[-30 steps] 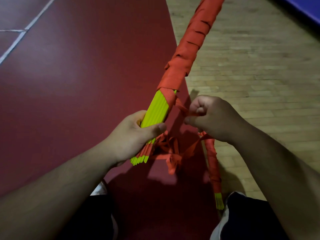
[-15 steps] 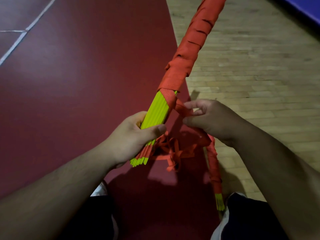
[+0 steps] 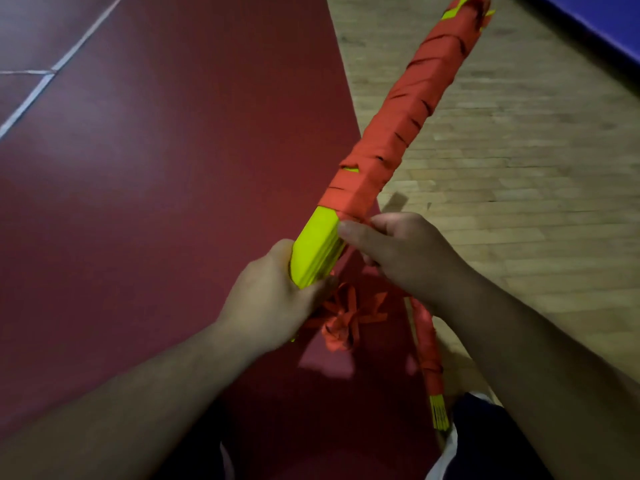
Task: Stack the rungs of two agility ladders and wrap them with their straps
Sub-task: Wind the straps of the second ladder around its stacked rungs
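A long stack of yellow-green rungs [image 3: 313, 247] slants up to the top right, most of it wound in orange strap [image 3: 408, 116]. My left hand [image 3: 273, 299] grips the bare near end of the stack. My right hand [image 3: 398, 252] is at the edge of the wrapping, fingers curled round the strap, thumb against the rungs. Loose orange strap [image 3: 343, 320] hangs bunched below both hands. A second, wrapped bundle [image 3: 427, 348] lies on the floor under my right forearm, its yellow ends [image 3: 440, 415] showing.
I am over a dark red floor [image 3: 156, 185] with white lines [image 3: 52, 76] at the left. Light wooden floor [image 3: 519, 202] fills the right side, with a blue strip [image 3: 609, 22] at the top right. My knees in dark shorts [image 3: 485, 441] show at the bottom.
The stack has turned so its flat face shows. My right hand has moved up against the wrapping's edge with the strap. The view has shifted so the far end shows.
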`<state>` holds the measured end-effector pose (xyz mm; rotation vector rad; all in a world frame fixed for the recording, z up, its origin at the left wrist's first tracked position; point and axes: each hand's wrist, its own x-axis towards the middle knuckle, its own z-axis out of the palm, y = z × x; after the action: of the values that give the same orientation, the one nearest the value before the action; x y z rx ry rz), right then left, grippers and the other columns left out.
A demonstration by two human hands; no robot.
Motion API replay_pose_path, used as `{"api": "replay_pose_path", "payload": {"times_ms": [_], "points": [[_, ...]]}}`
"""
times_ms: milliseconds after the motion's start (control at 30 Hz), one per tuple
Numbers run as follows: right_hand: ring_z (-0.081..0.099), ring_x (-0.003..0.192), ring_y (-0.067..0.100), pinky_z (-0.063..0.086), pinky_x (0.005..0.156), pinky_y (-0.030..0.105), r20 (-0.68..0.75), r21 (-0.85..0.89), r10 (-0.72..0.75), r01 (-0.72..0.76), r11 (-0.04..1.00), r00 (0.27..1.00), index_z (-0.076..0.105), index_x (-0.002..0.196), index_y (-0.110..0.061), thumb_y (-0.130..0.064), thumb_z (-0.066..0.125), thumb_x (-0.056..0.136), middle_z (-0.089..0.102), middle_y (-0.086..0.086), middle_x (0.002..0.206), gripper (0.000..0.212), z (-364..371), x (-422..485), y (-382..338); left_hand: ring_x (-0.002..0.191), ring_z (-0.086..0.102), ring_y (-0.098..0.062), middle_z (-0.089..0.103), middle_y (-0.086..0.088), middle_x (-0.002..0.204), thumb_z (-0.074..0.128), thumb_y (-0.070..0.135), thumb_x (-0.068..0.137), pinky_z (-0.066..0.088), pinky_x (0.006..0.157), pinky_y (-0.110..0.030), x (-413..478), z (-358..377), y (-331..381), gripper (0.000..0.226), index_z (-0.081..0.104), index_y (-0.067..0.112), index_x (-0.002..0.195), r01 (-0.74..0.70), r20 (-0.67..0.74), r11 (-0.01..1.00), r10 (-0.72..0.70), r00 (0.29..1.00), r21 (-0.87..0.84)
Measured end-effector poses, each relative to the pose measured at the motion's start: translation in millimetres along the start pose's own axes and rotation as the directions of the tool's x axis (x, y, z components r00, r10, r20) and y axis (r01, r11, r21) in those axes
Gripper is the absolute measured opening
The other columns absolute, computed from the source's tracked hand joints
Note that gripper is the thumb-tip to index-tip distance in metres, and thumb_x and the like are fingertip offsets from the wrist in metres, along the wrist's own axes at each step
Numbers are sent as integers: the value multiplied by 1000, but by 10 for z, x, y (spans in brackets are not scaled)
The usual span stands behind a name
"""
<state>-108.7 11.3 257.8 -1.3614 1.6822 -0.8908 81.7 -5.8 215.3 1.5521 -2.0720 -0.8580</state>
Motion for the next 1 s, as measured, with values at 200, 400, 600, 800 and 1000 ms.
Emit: {"api": "replay_pose_path", "payload": {"times_ms": [200,400,600,800,1000], "points": [[52,46,8,41,53,32,-160,-64,28,-39,997,987,69,54,-25,-62,70,81,56,-1,48,46,31,5,68,76,61,-33,48,8,75,64,60,77,32,55,-34,-84,98,36,43,39,28,91,-103,-129,973,131,983,206],[55,39,2,39,52,28,-251,88,232,-216,972,940,72,57,-29,-83,66,68,62,-9,45,55,162,2,156,84,60,-25,52,4,99,46,51,81,41,59,-34,-225,200,76,51,43,27,126,-263,-54,928,286,957,265],[54,50,17,40,54,33,-268,209,264,-212,955,927,68,65,-18,-77,71,58,57,-3,53,59,79,35,211,73,59,-18,57,5,90,54,42,93,47,63,-36,-210,210,97,37,47,25,124,-298,95,919,331,939,-257],[33,40,10,25,42,23,-126,419,301,-224,880,945,50,59,-24,-57,71,83,40,-5,49,47,24,51,246,79,66,-20,72,-5,91,76,50,70,54,74,-33,-79,86,112,61,64,7,111,483,558,519,-14,830,-705],[40,65,28,32,56,34,-33,497,242,-194,846,970,63,94,-4,-70,65,70,48,15,78,69,146,18,162,88,66,-30,68,-13,102,73,58,75,54,81,-44,-89,-48,51,63,68,13,119,808,789,142,366,494,-572]]}}
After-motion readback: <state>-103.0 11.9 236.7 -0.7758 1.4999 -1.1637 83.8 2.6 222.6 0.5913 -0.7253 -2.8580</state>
